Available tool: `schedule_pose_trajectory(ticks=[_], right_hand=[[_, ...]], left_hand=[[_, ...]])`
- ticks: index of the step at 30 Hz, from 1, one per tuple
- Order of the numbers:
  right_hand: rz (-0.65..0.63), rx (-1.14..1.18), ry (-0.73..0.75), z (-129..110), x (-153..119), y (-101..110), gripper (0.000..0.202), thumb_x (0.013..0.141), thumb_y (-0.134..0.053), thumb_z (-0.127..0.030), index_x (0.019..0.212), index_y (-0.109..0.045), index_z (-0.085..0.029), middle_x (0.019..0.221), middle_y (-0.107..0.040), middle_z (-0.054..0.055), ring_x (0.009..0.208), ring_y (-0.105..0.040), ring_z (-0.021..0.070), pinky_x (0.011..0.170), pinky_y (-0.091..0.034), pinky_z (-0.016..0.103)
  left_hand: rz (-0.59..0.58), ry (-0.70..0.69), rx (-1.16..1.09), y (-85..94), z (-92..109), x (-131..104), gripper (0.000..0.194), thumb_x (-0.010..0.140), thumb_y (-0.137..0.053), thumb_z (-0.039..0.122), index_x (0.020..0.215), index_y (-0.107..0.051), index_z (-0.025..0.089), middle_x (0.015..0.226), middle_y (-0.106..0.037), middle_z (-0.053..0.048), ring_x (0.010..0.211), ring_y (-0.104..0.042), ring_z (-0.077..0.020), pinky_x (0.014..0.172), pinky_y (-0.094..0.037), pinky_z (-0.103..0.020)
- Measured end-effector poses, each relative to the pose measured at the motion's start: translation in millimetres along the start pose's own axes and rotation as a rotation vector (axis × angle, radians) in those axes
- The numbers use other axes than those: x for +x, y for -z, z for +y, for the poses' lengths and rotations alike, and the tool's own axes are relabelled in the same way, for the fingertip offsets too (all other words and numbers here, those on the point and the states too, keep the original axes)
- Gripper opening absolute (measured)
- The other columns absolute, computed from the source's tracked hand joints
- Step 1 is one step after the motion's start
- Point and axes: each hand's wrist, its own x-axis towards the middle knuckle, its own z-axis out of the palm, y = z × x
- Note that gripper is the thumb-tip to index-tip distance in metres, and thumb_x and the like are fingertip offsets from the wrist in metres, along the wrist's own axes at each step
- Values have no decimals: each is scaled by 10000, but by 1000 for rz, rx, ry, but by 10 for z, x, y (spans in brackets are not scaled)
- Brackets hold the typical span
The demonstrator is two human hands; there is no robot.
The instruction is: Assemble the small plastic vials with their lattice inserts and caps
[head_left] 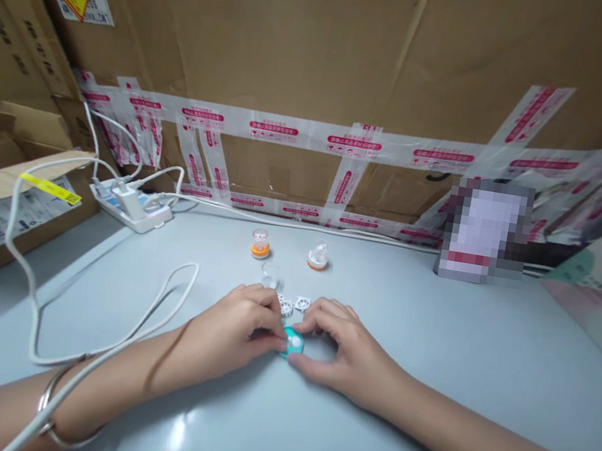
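Note:
A small teal round piece (294, 343) with a white middle is held low over the table between both hands. My left hand (251, 324) is closed, thumb and fingertips pinched at the left edge of the piece; whether they also hold a smaller part is hidden. From the other side, my right hand (343, 350) curves its thumb and fingers around the piece's right edge. Just beyond the fingertips lie white spoked parts (303, 304), one partly covered by my left hand. A clear plastic cup (270, 277) stands behind them.
Two small clear-topped containers with orange at the base, one on the left (260, 245) and one on the right (318, 256), stand farther back. A white cable (34, 320) loops across my left forearm from a power strip (132, 206). Large cardboard boxes (307, 43) close off the back.

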Motion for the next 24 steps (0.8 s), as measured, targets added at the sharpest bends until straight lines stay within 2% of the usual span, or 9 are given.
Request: schedule_pose_trajectory(ticks=[6, 10, 18, 24], right_hand=[[22, -22, -3, -36, 8, -28, 164, 673, -657, -212, 768, -523, -202, 767, -558, -4, 782, -528, 172, 727, -380, 324], [31, -12, -13, -51, 16, -41, 170, 660, -659, -192, 749, -515, -195, 763, -560, -3, 780, -528, 172, 717, -378, 319], [74, -7, -1, -28, 22, -62, 161, 652, -643, -180, 722, -499, -196, 739, -556, -1, 756, -530, 171, 701, -390, 312], [81, -6, -4, -33, 21, -63, 162, 646, -647, -176, 715, -501, -193, 736, -556, 2, 742, -526, 170, 683, -396, 308]], left_hand=[[27, 56, 42, -21, 57, 18, 58, 736, -656, 124, 706, -670, 171, 722, -593, -12, 738, -547, -151, 679, -429, -247], [-16, 77, 118, -17, 100, 34, 96, 724, -623, 84, 690, -672, 159, 694, -597, -20, 687, -545, -150, 650, -425, -248], [-22, 21, 254, -67, 80, 42, 117, 693, -580, 68, 634, -648, 143, 617, -593, -30, 616, -560, -162, 601, -425, -253], [-24, -28, 203, -25, 72, 30, 136, 705, -570, 67, 717, -676, 151, 675, -647, -39, 641, -582, -160, 627, -448, -253]])
